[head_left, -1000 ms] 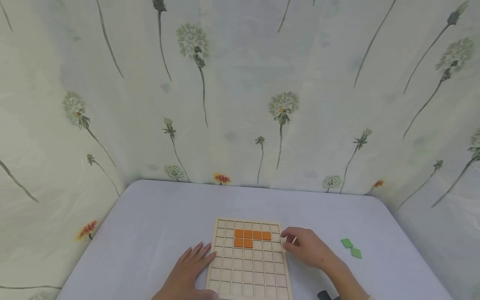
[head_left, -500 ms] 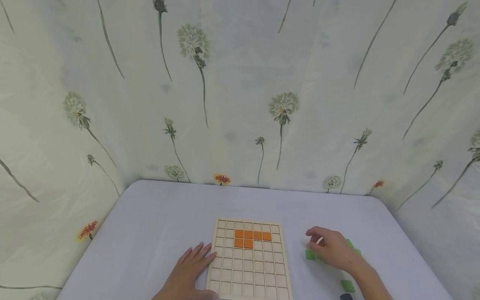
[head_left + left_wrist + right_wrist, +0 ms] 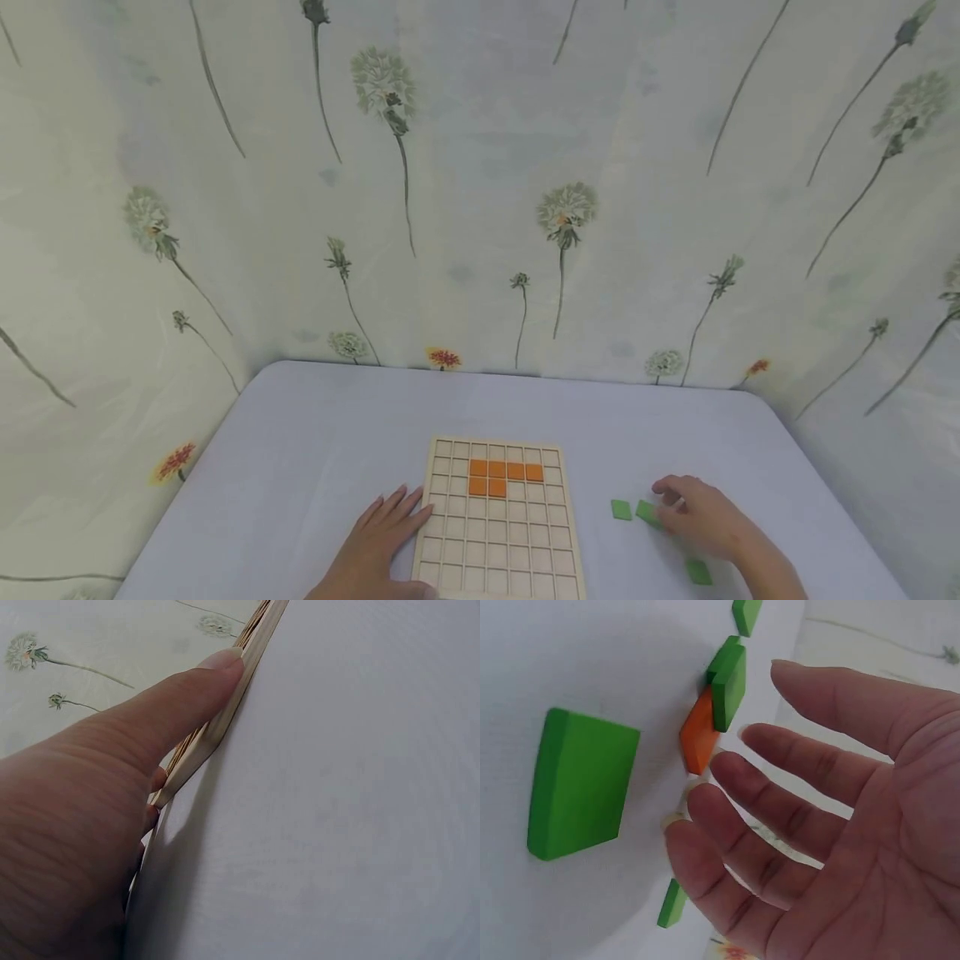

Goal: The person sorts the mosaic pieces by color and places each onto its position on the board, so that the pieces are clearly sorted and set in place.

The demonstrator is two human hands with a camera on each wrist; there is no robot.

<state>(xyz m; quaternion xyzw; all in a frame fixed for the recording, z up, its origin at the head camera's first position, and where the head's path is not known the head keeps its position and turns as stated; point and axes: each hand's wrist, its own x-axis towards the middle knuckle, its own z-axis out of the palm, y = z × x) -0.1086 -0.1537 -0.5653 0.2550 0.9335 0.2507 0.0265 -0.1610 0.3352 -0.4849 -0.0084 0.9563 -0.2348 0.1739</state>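
A pale-covered table (image 3: 337,417) with rounded far corners stands before a floral backdrop (image 3: 465,167). The wooden grid board (image 3: 497,553) lies roughly midway between the table's left and right edges, well short of the far edge. Six orange tiles (image 3: 497,470) occupy its cells: four side by side in the second row from the far end, two in the third, adjoining the leftmost pair. The left hand (image 3: 375,550), fingers extended, touches the board's left edge. Toward the table's right edge, the right hand (image 3: 701,517), fingers bent, partly hides one green tile (image 3: 646,511); a second green tile (image 3: 621,509) lies just beside it, boardward, and a third green tile (image 3: 699,572) lies nearer the viewer, by the forearm.
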